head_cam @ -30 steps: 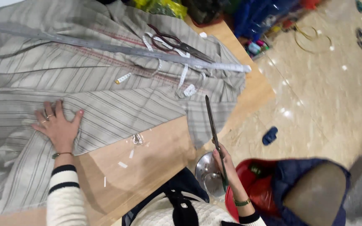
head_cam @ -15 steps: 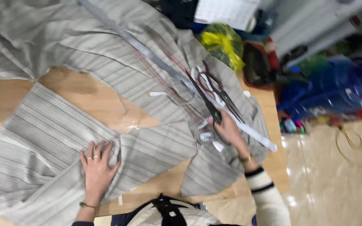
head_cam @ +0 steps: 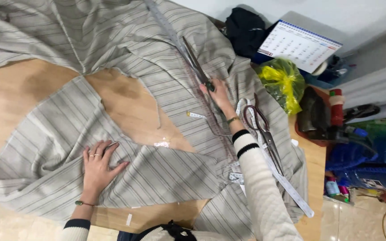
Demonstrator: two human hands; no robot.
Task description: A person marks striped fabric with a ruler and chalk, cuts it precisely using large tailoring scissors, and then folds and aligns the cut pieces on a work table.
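Note:
Grey striped fabric [head_cam: 112,40] covers most of a wooden table [head_cam: 18,93]. My left hand [head_cam: 98,166] lies flat, fingers spread, on a cut piece of the striped fabric [head_cam: 45,151] near the table's front edge. My right hand [head_cam: 217,93] reaches far across and grips the handle end of a long dark pair of shears [head_cam: 195,62] that rests on the fabric, blades pointing away. A long grey ruler [head_cam: 168,27] runs along the cloth beside the shears.
A second pair of scissors [head_cam: 260,129] and a white measuring tape [head_cam: 287,183] lie on the cloth at right. A yellow plastic bag [head_cam: 282,80], a desk calendar [head_cam: 298,44], a dark bundle [head_cam: 244,29] and thread spools [head_cam: 336,187] crowd the right side.
The view has swung left and up. My right hand has carried the shears from beside the table onto the fabric and further away. My left hand stays pressed on the cut piece.

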